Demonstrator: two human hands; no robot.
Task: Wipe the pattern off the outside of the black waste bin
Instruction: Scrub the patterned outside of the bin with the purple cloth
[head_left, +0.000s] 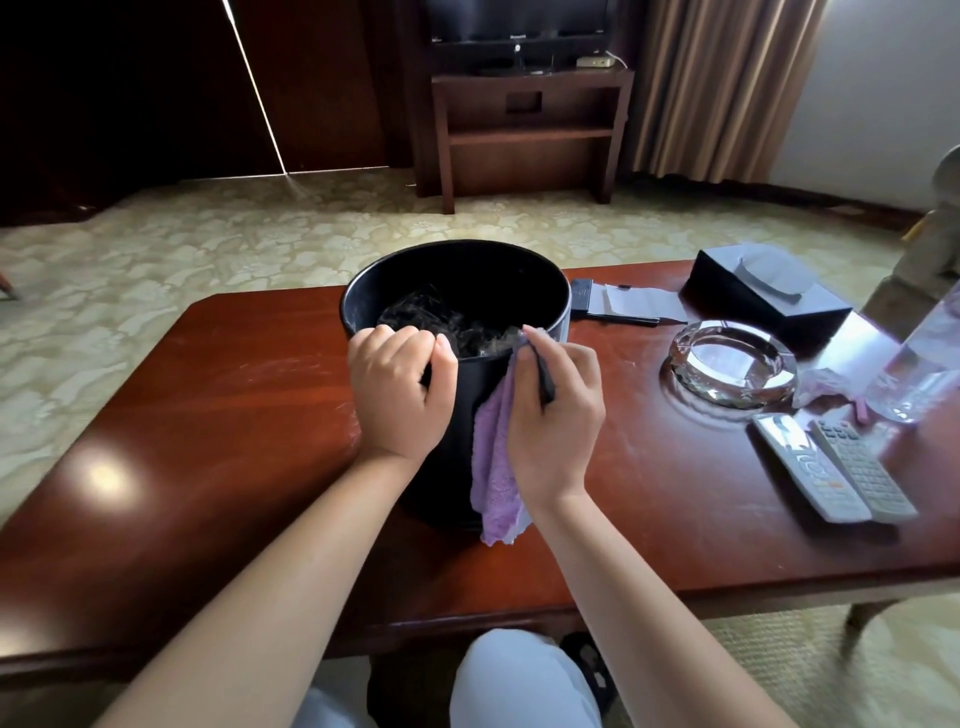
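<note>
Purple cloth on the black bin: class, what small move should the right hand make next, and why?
Probably drag the purple cloth down the outer wall of the black waste bin. The right hand already presses it there near the rim, while the left hand grips the rim to steady the bin on the table.

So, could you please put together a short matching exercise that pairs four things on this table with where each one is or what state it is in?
Things:
1. black waste bin
2. purple cloth
3. glass ashtray
4. two remote controls

Places or states:
A. lying side by side near the table's right front edge
B. pressed against the bin's outside by the right hand
C. gripped at the rim by the left hand
D. standing between the bin and the remotes

Pairs: 1-C, 2-B, 3-D, 4-A
</note>
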